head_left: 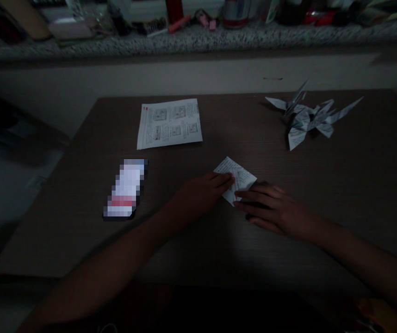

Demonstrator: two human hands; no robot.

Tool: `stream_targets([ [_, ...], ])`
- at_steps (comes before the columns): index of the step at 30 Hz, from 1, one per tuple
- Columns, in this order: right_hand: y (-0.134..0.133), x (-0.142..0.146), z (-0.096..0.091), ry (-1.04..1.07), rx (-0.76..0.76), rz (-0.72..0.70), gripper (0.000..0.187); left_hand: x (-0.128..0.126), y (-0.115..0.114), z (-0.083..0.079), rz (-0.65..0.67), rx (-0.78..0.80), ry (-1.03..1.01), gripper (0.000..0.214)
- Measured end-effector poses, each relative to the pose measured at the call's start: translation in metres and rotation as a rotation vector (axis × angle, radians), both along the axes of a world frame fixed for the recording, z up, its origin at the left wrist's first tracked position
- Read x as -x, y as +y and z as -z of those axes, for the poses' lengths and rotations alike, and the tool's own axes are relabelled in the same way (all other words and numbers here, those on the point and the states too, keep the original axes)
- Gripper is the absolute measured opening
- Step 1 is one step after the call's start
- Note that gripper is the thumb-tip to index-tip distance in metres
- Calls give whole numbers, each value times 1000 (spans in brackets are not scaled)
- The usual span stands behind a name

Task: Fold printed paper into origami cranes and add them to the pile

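Just right of the frame's centre, my left hand [200, 196] presses the paper [243, 177] flat and my right hand [280, 210] touches its lower-right edge, both unclenched. Its diamond outline looks done; the inner creasing seems unfinished.

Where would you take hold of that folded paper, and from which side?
Probably pinch the folded paper by its far right edge, from beyond: that's uncovered, while the left hand lies on its left part and the right hand touches its near right side.
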State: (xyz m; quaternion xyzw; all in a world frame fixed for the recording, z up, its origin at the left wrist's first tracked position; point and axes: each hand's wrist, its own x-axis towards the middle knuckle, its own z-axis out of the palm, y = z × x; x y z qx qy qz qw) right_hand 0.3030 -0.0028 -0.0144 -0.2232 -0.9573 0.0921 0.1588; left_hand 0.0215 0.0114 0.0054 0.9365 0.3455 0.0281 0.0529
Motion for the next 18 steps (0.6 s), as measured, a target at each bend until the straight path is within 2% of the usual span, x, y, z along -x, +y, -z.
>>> stream_targets([
  [12,-1,2,1,-8,4,13,46,-2,-4,0,-38,6,-11,47],
  [18,5,2,-6,82,83,31,41,-4,-5,-2,-30,6,-19,46],
])
